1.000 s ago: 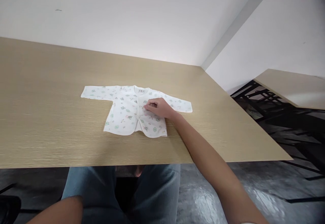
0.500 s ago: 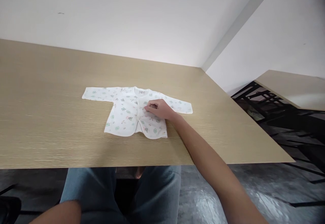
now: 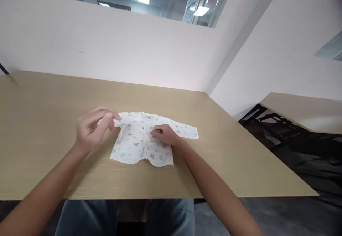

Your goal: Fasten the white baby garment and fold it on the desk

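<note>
A small white shirt is lying flat, front up, on the surface, its collar facing the wall and its hem facing the person, probably so that the front opening is staying within easy reach. One sleeve is stretching out past the right hand, which is resting on the chest beside that opening. Its grip is curling in, fingers and thumb together, perhaps steadying the cloth; whether any fabric is caught inside is not showing. The left hand is hovering, blurred, before the other sleeve and partly hiding it; I cannot tell whether its grip is closing on anything.
</note>
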Motion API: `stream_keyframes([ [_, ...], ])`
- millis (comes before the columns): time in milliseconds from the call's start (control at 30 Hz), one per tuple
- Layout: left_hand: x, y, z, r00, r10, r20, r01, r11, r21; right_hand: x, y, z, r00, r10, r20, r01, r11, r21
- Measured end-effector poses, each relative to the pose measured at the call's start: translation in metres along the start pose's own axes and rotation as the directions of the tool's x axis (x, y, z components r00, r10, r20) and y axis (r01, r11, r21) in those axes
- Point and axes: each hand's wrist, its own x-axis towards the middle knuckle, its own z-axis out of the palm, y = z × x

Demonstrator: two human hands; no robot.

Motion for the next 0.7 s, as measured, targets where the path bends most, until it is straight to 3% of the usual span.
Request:
stream_keyframes([
  [133,0.029,-0.08,0.036,0.978,-0.171,0.117,0.156,0.98,0.128,0.001,0.001,0.001,1.0,-0.002,-0.018,0.002,1.0,0.013],
  [233,0.021,-0.132,0.048,0.935,-0.208,0.287,0.142,0.962,0.234,0.002,0.002,0.001,1.0,-0.018,-0.013,0.019,0.999,0.026],
  [300,0.01,-0.154,0.051,0.915,-0.195,0.354,0.104,0.96,0.261,0.002,0.002,0.001,1.0,-0.02,-0.014,0.02,1.0,0.021],
  [433,-0.003,-0.169,0.054,0.894,-0.18,0.409,0.05,0.95,0.309,0.002,-0.001,0.001,1.0,0.006,-0.02,-0.006,1.0,0.001],
  [700,-0.005,-0.172,0.057,0.878,-0.192,0.438,0.026,0.934,0.358,0.002,-0.002,0.002,0.999,0.044,-0.031,-0.043,0.999,0.028],
])
